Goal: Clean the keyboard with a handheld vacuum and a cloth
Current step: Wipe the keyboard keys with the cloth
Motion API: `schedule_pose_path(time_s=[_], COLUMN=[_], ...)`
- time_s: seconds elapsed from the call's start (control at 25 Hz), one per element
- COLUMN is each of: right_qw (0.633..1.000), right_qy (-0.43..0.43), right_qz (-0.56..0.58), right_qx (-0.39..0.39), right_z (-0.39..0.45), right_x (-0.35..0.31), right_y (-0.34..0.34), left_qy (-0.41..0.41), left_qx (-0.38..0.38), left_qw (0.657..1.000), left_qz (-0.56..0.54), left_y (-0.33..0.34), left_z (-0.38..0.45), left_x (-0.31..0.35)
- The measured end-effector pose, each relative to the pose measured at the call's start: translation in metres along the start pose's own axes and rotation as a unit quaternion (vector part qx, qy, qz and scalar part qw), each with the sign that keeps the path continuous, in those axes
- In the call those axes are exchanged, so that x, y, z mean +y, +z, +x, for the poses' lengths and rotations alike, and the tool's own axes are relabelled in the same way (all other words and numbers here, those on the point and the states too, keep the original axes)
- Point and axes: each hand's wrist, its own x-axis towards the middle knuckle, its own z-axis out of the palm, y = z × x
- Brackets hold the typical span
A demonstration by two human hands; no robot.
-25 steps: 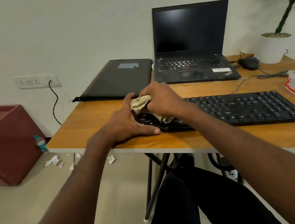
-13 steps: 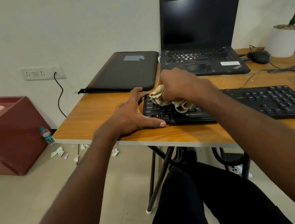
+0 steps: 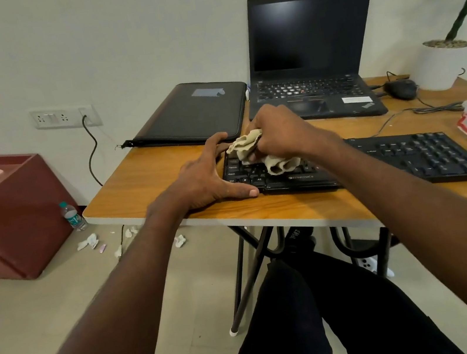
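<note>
my left hand [image 3: 208, 181] lies spread against the left end of the black keyboard [image 3: 408, 158], thumb along its front edge, fingers straight, gripping nothing. just right of it my right hand [image 3: 277, 134] is curled tight around the bunched beige cloth [image 3: 256, 154], pressing it onto the leftmost keys. the keyboard lies across the wooden table [image 3: 147, 188].

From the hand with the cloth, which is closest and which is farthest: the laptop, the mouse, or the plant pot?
Measured from the right hand, in the head view:
1. Laptop, just behind the hand.
2. Mouse, farther right, past the laptop.
3. Plant pot, at the table's far right corner.
</note>
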Motion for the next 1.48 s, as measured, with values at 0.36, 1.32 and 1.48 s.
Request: schedule_pose_path(time_s=[0.36, 1.32, 1.48], right_qw=[0.996, 0.981, 0.990], right_qy=[0.013, 0.105, 0.051], right_qz=[-0.078, -0.109, -0.071], right_qx=[0.034, 0.121, 0.111], right_z=[-0.008, -0.038, -0.044], right_x=[0.008, 0.069, 0.056], right_y=[-0.002, -0.015, -0.005], left_qy=[-0.005, 0.054, 0.043], left_qx=[0.003, 0.105, 0.106], left_qw=[1.000, 0.980, 0.982], left_qz=[-0.012, 0.161, 0.148], left_y=[0.001, 0.051, 0.052], left_z=[0.004, 0.014, 0.013], left_x=[-0.005, 0.040, 0.041])
